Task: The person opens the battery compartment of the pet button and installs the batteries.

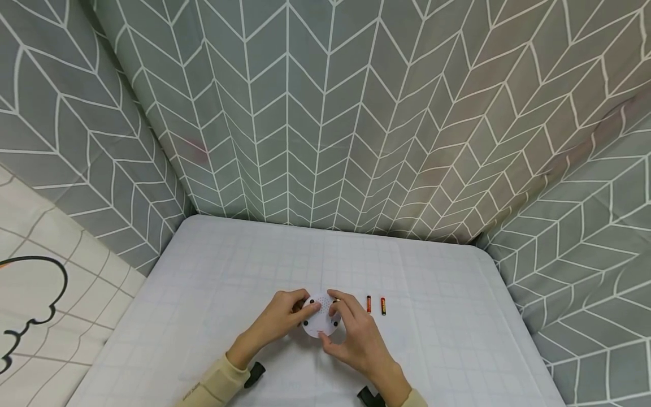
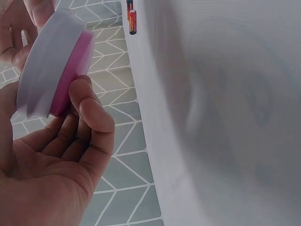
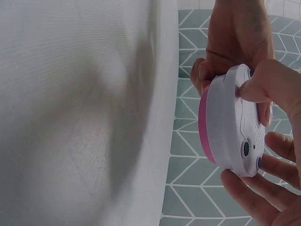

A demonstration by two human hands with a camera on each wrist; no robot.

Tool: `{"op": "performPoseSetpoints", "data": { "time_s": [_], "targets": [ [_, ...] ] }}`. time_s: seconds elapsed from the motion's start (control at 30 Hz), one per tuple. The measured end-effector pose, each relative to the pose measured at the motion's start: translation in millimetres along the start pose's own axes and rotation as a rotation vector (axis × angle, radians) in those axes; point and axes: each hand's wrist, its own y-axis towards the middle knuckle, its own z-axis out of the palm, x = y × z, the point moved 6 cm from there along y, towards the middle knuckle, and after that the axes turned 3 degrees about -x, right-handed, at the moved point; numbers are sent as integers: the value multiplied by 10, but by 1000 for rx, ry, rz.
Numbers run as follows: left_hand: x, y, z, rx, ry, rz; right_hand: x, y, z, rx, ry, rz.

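A round white device (image 1: 320, 323) is held just over the table, its back turned up, with small holes and dark round feet. Its other side is pink, as the left wrist view shows on the device (image 2: 42, 61). My left hand (image 1: 274, 319) grips its left side, thumb over the back and curled fingers beneath. Around the right side, my right hand (image 1: 360, 339) holds the device (image 3: 223, 122), its thumb on the near edge of the back by a small red mark. Two red-and-black batteries, one (image 1: 368, 304) beside the other (image 1: 383, 306), lie right of my hands.
A white cloth covers the table (image 1: 229, 260). Behind it and at the sides hang grey curtains (image 1: 305, 141) with a white chevron pattern. Black wrist-worn pieces show at my left wrist (image 1: 255, 374) and right wrist (image 1: 370, 397).
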Motion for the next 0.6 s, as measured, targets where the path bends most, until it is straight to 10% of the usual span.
{"op": "performPoseSetpoints", "data": {
  "time_s": [0.6],
  "targets": [
    [9,-21,13,9,25,-59,27,-14,11,7,13,-34]
  ]
}}
